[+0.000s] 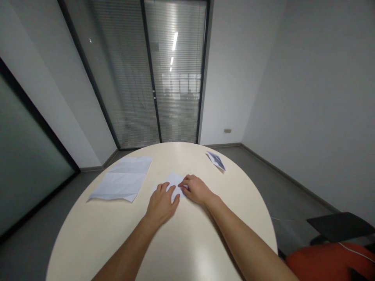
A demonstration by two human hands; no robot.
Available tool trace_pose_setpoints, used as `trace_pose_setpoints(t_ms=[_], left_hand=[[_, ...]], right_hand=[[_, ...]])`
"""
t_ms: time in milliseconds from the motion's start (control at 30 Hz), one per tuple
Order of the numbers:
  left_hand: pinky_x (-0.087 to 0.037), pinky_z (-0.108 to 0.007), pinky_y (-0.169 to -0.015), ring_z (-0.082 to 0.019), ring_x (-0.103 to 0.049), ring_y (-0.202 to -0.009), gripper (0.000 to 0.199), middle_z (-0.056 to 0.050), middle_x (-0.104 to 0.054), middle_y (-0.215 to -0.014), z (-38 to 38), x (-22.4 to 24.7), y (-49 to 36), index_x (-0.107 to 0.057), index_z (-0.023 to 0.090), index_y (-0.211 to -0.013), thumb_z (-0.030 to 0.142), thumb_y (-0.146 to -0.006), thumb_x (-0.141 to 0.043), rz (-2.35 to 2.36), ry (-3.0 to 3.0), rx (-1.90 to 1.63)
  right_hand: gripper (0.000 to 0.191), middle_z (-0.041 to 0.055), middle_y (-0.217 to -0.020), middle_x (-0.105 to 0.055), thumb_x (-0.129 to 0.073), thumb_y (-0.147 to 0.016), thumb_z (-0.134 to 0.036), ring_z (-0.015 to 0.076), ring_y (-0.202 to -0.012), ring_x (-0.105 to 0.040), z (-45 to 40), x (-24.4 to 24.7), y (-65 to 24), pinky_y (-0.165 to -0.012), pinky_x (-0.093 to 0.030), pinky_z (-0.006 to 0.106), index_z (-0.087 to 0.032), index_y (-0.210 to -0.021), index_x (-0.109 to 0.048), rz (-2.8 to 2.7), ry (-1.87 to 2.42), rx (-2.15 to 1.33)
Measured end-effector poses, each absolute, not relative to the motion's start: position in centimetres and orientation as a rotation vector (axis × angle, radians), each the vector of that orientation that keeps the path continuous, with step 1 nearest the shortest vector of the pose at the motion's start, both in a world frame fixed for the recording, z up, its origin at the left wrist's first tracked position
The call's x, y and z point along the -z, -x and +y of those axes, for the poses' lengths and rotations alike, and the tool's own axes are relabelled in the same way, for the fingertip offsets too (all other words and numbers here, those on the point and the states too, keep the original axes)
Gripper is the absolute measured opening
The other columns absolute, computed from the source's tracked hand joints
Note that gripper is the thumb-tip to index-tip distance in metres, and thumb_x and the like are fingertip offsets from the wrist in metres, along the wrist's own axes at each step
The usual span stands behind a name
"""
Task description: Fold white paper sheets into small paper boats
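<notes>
A small white sheet of paper point(174, 178) lies on the round cream table point(181, 246), partly covered by both hands. My left hand point(163, 201) rests on its left part with the fingers apart, pressing it to the table. My right hand point(195, 189) is at the paper's right side, its thumb and index finger pinched together at the edge of the paper. The two hands are close to each other but not touching.
A large creased white sheet point(123, 178) lies at the table's left. A small folded paper point(216, 160) with a dark print sits at the back right. A red chair point(319, 263) with a black armrest point(341, 226) stands beyond the table's right edge.
</notes>
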State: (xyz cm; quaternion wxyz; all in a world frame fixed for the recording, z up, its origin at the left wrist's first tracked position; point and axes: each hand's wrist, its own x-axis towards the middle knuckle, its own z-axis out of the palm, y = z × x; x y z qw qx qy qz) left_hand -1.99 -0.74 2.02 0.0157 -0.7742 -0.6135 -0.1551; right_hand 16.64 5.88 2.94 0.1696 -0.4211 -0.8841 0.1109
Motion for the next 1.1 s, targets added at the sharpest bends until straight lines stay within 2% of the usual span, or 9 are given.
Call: trace_pose_setpoints(t_ms=[300,500,600,700,800,900,933,1000,1100], left_hand=[[-0.044,-0.045,-0.101,-0.03,-0.053,-0.121,0.04,-0.014,-0.061,-0.129,0.3,-1.1,1.9,-0.063,0.021,-0.133,0.038,-0.101,-0.047,-1.931,2.359,0.519],[-0.041,-0.045,-0.109,-0.03,-0.051,-0.128,0.047,-0.015,-0.059,-0.139,-0.4,-0.8,2.3,-0.059,0.021,-0.141,0.042,-0.101,-0.046,-1.882,2.39,0.511],[-0.036,-0.051,-0.115,-0.032,-0.049,-0.135,0.05,-0.015,-0.055,-0.148,-0.6,-0.3,2.6,-0.056,0.023,-0.146,0.044,-0.102,-0.044,-1.896,2.384,0.46],[-0.03,-0.057,-0.118,-0.037,-0.04,-0.146,0.055,-0.014,-0.045,-0.159,-0.7,0.2,2.8,-0.05,0.025,-0.152,0.047,-0.102,-0.041,-1.944,2.37,0.387],[-0.028,-0.059,-0.12,-0.038,-0.031,-0.152,0.056,-0.013,-0.037,-0.164,-0.7,0.3,2.8,-0.043,0.024,-0.156,0.039,-0.102,-0.04,-1.954,2.388,0.313],[-0.027,-0.057,-0.122,-0.036,-0.027,-0.154,0.059,-0.012,-0.032,-0.166,-0.7,0.2,2.8,-0.039,0.02,-0.158,0.029,-0.1,-0.04,-1.953,2.405,0.244],[-0.027,-0.057,-0.122,-0.036,-0.027,-0.154,0.059,-0.012,-0.032,-0.167,-0.6,0.2,2.8,-0.038,0.019,-0.158,0.028,-0.1,-0.04,-1.96,2.405,0.236],[-0.027,-0.057,-0.122,-0.035,-0.026,-0.155,0.059,-0.013,-0.031,-0.167,-0.5,0.2,2.8,-0.038,0.018,-0.158,0.028,-0.1,-0.038,-1.978,2.395,0.245],[-0.027,-0.059,-0.122,-0.035,-0.027,-0.155,0.058,-0.012,-0.031,-0.166,-0.5,0.4,2.8,-0.039,0.019,-0.157,0.027,-0.1,-0.038,-1.998,2.376,0.266]], right_hand=[[0.032,0.0112,-0.117,-0.069,-0.055,-0.098,-0.026,0.0224,-0.106,-0.061,5.6,-3.0,-16.5,-0.096,-0.042,0.033,-0.02,-0.122,-0.075,-2.528,1.203,-0.285],[0.032,0.0128,-0.117,-0.069,-0.051,-0.099,-0.026,0.0235,-0.108,-0.06,5.7,-3.2,-17.1,-0.095,-0.043,0.032,-0.018,-0.116,-0.076,-2.51,1.308,-0.261],[0.029,0.0138,-0.115,-0.07,-0.051,-0.098,-0.024,0.0247,-0.108,-0.061,5.7,-3.5,-17.2,-0.092,-0.045,0.033,-0.016,-0.107,-0.078,-2.491,1.423,-0.229],[0.027,0.0155,-0.115,-0.07,-0.051,-0.098,-0.022,0.0263,-0.11,-0.061,5.5,-3.7,-16.9,-0.09,-0.048,0.033,-0.016,-0.101,-0.077,-2.489,1.481,-0.198],[0.029,0.0158,-0.126,-0.068,-0.047,-0.1,-0.02,0.0256,-0.118,-0.059,4.9,-3.3,-16.1,-0.099,-0.047,0.035,-0.016,-0.112,-0.073,-2.554,1.333,-0.216],[0.044,0.0208,-0.149,-0.054,-0.041,-0.105,-0.029,0.029,-0.139,-0.047,4.1,-2.3,-15.1,-0.118,-0.033,0.044,-0.009,-0.14,-0.058,-2.666,1.139,-0.248],[0.053,0.0235,-0.157,-0.044,-0.04,-0.105,-0.035,0.0332,-0.147,-0.039,3.8,-1.9,-14.8,-0.12,-0.029,0.05,-0.007,-0.15,-0.048,-2.671,1.175,-0.268],[0.063,0.0224,-0.165,-0.028,-0.035,-0.106,-0.043,0.038,-0.154,-0.024,3.5,-1.3,-14.4,-0.122,-0.023,0.059,-0.008,-0.158,-0.035,-2.667,1.261,-0.345],[0.068,0.0169,-0.169,-0.018,-0.029,-0.106,-0.05,0.0371,-0.157,-0.011,3.4,-1.1,-14.2,-0.124,-0.017,0.058,-0.011,-0.162,-0.028,-2.664,1.333,-0.438]])
